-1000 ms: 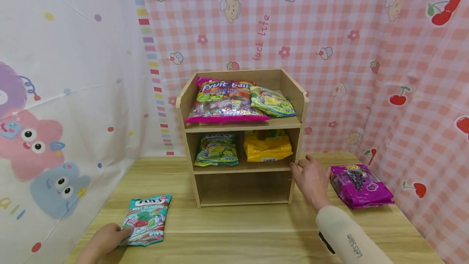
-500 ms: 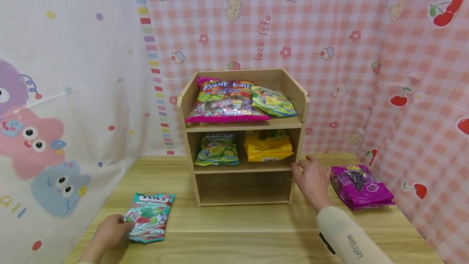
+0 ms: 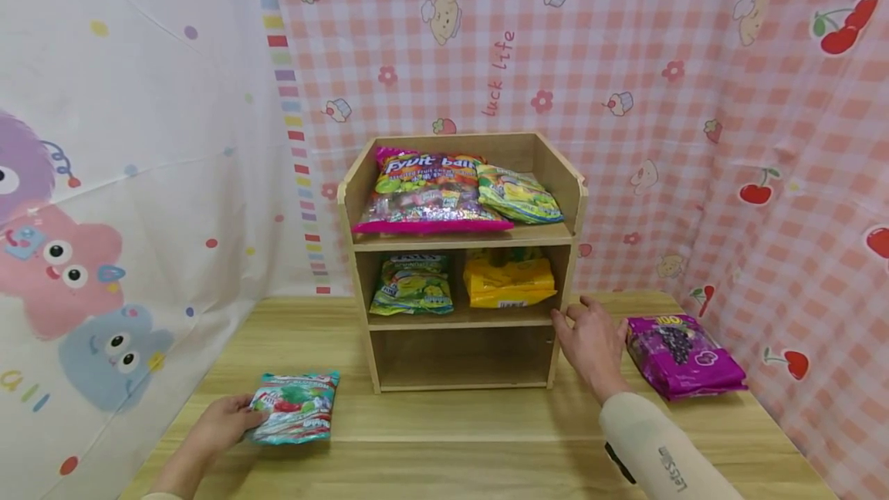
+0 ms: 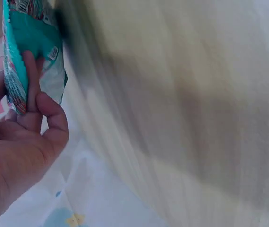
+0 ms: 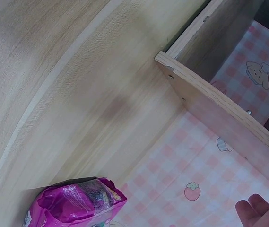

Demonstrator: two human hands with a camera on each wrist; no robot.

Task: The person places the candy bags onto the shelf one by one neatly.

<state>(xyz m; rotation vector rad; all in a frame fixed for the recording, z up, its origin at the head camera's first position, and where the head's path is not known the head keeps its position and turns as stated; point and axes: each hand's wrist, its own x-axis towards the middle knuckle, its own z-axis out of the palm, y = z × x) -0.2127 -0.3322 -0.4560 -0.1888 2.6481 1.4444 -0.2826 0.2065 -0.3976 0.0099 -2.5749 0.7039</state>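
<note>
At the left front, my left hand pinches the left edge of a teal Fox's Mint Blossom candy bag. In the left wrist view the thumb and fingers hold the bag by its edge, with the wooden table off to the side. My right hand touches the right side of the small wooden shelf. Loosely extended fingers show at the corner of the right wrist view, one against the shelf's side panel. A purple grape candy bag lies right of that hand.
On the top tier lie a Fruit Balls bag and a yellow-green bag. The middle tier holds a green bag and a yellow bag. Printed cloth hangs behind and beside the table.
My left hand has moved right and slightly forward with the teal bag, which has lifted and tilted so its top leans away. My right hand has stayed at the shelf.
</note>
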